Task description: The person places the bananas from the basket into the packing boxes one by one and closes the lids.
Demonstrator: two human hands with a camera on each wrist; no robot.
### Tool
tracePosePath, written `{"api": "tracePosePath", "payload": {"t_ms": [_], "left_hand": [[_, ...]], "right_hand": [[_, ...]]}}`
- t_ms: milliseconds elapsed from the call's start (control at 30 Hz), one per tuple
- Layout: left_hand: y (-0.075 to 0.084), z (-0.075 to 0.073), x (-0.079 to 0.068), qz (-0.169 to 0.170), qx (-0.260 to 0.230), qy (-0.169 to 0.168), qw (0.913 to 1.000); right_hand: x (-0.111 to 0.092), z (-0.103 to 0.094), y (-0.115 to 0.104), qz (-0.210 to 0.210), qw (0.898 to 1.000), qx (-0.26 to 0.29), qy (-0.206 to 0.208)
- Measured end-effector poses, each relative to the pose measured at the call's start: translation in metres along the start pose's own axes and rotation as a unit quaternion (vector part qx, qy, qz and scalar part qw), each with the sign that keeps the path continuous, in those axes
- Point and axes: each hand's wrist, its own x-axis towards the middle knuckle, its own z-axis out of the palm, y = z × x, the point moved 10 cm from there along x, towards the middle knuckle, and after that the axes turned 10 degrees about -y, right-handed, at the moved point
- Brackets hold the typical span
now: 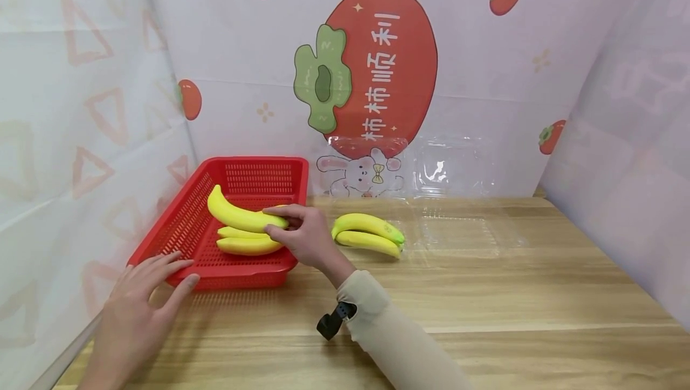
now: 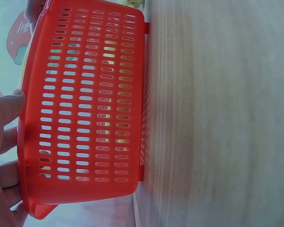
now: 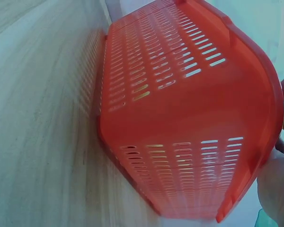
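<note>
Pinches a banana (image 1: 237,217) between thumb and fingers of the right hand (image 1: 312,240), by the end nearer the right edge of the red basket (image 1: 242,279), with the tip raised toward the basket's left edge. Holds that banana over other bananas (image 1: 248,247) lying in the basket, at the left edge of the desk (image 1: 512,318) toward the back left corner. Apparently steadies with the left hand (image 1: 137,309), set at the basket's near left corner, fingers spread along the rim, thumb apart. Features, beyond the basket's right edge, two more bananas (image 1: 369,242) lying together toward the desk's back edge, seemingly within the left one of the clear boxes (image 1: 463,237), though hard to confirm through such faint plastic. Suggests, as the step in hand, a one-at-a-time pickup, well into the grasp but short of clearing the basket's right edge. Calls next, in judgement, for a firm pinch, a lift high enough to pass above that edge without knocking, and a sideways carry toward the pair by the desk's back edge, while keeping the basket steady from the near left corner. Risks a swivel from holding at one end only.
</note>
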Motion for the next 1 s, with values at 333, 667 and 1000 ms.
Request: {"api": "tracePosePath", "payload": {"t_ms": [333,667,1000], "left_hand": [[-0.0013,0.0004,-0.0012,0.001,0.000,-0.001,1.0000],[-0.0002,0.0011,-0.0009,0.002,-0.001,-0.005,1.0000],[0.0006,0.0004,-0.0010,0.002,0.001,-0.006,1.0000]], "right_hand": [[-0.0012,-0.0031,0.0071,0.012,0.999,0.034,0.004],[-0.0045,-0.0041,0.0057,0.011,0.999,0.040,-0.001],[-0.0059,-0.0098,0.0034,0.002,1.000,0.031,0.003]]}}
